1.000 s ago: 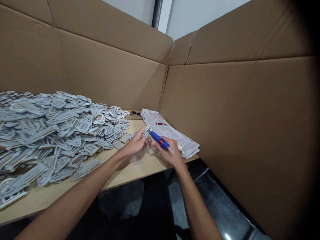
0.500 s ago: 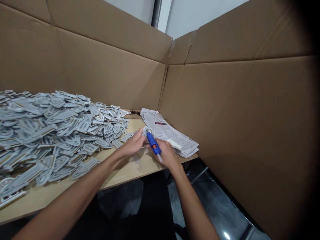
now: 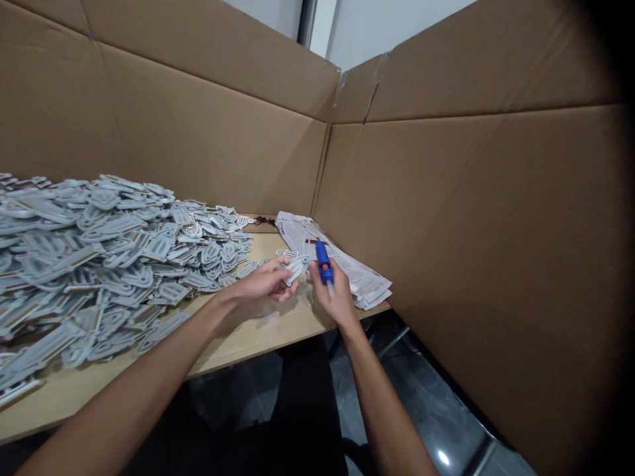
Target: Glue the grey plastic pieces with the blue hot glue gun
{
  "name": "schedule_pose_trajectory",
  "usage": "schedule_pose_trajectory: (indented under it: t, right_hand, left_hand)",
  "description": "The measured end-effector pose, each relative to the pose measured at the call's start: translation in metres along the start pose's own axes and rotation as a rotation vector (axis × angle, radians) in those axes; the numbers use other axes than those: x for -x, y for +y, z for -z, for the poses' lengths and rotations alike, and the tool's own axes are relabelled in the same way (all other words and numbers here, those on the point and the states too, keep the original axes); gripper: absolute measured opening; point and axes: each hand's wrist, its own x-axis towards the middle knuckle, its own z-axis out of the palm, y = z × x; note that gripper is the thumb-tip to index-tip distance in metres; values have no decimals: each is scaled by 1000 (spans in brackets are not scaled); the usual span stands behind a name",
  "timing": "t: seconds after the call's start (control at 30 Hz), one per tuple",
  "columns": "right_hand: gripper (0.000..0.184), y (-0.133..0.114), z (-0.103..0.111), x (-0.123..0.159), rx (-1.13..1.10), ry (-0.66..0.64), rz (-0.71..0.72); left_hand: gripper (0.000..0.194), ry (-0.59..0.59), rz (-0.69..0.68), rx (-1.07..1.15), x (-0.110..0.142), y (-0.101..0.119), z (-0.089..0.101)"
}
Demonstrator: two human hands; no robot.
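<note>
L hand (image 3: 270,283) pinches a flat gray piece (image 3: 297,268) w/ fingers & thumb, up above the wood surface (image 3: 258,330). The piece is thin & hard-looking, w/ a round end & long grooves. A 2nd pale bit (image 3: 286,254) shows just past the fingers; can't tell if it's held too. R hand (image 3: 336,294) is wrapped around a smooth blue tool (image 3: 324,263), a fat tube w/ an orange spot & a see-thru stick at the back end. Tool & piece are near each other, not touching.

On the L, a big bumpy pile (image 3: 119,258) of similar gray pcs. On the R, thin, wrinkly papers (image 3: 360,271) w/ a skinny red thing (image 3: 310,242) on top. Tall, creased brown cardboard (image 3: 208,125) stands behind.
</note>
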Motion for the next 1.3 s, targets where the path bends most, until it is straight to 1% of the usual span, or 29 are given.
schedule_pose_trajectory:
  t: [0.1, 0.17, 0.23, 0.33, 0.4, 0.43, 0.57, 0.63, 0.73, 0.8, 0.87, 0.97, 1.03, 1.13, 1.23, 1.3]
  right_hand:
    - [55, 4, 4, -7, -382, -61, -124]
    - [60, 4, 7, -9, -569, -101, -126]
    - [62, 3, 11, -10, -640, -126, -99]
    - [65, -1, 17, -7, -560, -194, -104]
    - [61, -1, 19, -5, -448, -227, -124]
    - [58, -1, 18, -5, -389, -212, -132]
    - [55, 3, 11, -5, -213, -49, -130]
    - [58, 5, 6, -7, -250, -40, -150]
    - [65, 7, 4, -9, -465, -110, -183]
    - [67, 7, 6, -10, -553, -132, -166]
    - [68, 8, 9, -9, -552, -156, -162]
    - [65, 8, 11, -6, -487, -218, -193]
    - [60, 9, 9, -6, -459, -189, -204]
    - [54, 10, 3, -6, -487, -70, -228]
    - [56, 12, 1, -8, -500, 25, -259]
    - [59, 13, 1, -9, -521, 20, -280]
  left_hand:
    - [24, -84, 72, -39, 8, 5, -5]
    - [26, -94, 100, -78, 10, 5, -8]
    - [26, -84, 109, -106, 9, 2, -7]
    - [26, -47, 81, -89, 4, -4, -3]
    - [27, -59, 59, -63, 2, -6, 1]
    - [27, -77, 49, -56, 2, -6, 2]
    - [27, -130, 16, -96, 6, -1, 1]
    - [27, -138, 29, -127, 10, 2, -2]
    - [29, -127, 64, -149, 11, 2, -6]
    - [30, -97, 51, -148, 10, 0, -7]
    - [30, -51, 19, -123, 7, -3, -6]
    - [32, 32, -10, -71, 3, -4, -3]
    - [34, 50, -8, -60, 1, -3, 0]
    - [36, 37, -9, -70, 0, -1, 3]
    - [34, 28, -19, -89, 2, 1, 2]
    - [32, 11, -11, -105, 3, 2, -1]
